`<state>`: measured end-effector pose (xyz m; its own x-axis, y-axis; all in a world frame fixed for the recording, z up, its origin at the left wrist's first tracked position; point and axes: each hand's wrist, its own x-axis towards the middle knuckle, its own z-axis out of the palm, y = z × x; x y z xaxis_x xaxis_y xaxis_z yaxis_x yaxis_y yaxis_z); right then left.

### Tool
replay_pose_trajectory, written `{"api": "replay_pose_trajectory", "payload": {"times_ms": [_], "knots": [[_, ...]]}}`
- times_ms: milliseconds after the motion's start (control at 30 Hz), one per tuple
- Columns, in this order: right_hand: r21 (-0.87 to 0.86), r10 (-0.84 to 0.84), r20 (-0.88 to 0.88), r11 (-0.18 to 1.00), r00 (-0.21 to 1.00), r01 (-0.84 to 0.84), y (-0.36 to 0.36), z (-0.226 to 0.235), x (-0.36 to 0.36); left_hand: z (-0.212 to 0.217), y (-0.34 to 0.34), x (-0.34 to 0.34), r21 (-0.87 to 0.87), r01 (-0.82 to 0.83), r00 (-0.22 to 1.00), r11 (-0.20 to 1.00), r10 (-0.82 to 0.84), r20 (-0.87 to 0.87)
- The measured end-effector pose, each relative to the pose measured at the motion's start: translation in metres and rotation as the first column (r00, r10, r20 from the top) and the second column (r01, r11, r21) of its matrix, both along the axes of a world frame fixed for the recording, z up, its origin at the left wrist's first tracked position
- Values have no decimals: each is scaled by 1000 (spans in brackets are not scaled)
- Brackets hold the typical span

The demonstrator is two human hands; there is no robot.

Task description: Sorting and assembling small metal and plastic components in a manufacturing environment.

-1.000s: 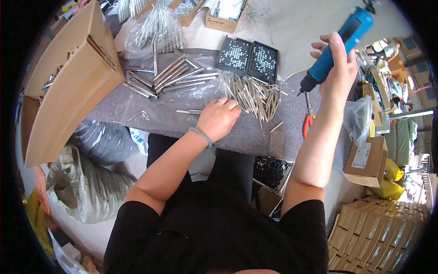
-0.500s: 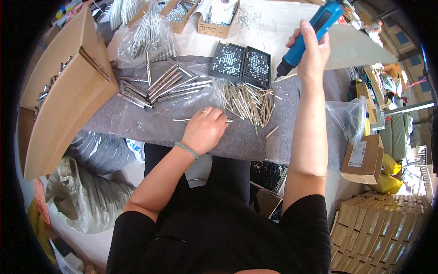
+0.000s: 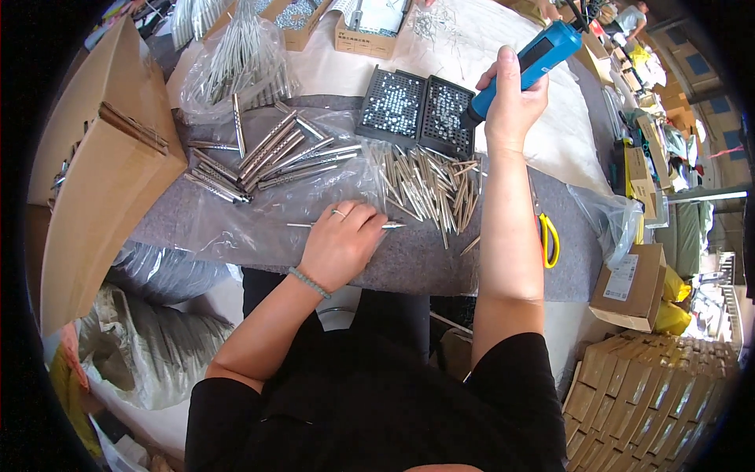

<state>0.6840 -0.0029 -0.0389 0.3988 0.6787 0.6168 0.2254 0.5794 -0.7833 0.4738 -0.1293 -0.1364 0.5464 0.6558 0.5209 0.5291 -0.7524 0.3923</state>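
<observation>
Head view: left hand [image 3: 340,244] pins thin, stiff, slippery metal rod [image 3: 391,226] mid-shaft; right hand [image 3: 513,101] clenches blue electric screwdriver [image 3: 528,63]

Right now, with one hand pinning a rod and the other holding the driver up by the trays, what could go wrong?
The left hand covers a thin metal rod lying flat on grey felt; it could roll or slip as the blue electric screwdriver in the right hand meets it. The loose rod pile sits beside the right forearm, so a sweep might scatter it. The driver tip hovers at the black screw trays and could knock them.
</observation>
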Motion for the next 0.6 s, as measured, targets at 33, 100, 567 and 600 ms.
{"api": "replay_pose_trajectory", "payload": {"times_ms": [33, 100, 567, 600], "knots": [[3, 2, -12, 1000, 1000, -2, 1, -1, 0, 0, 0, 0, -3, 2, 1000, 1000, -2, 0], [14, 3, -8, 1000, 1000, -3, 3, -3, 0, 0, 1, 0, -5, 3, 1000, 1000, -3, -6], [-20, 41, -73, 999, 997, -42, 10, -20, 6, 1, -2, 0, -36, -7, 1000, 999, 8, 14], [-17, 24, -51, 1000, 998, -25, 10, -19, 5, 1, -1, 1, -38, -5, 1000, 999, 5, 16]]}}
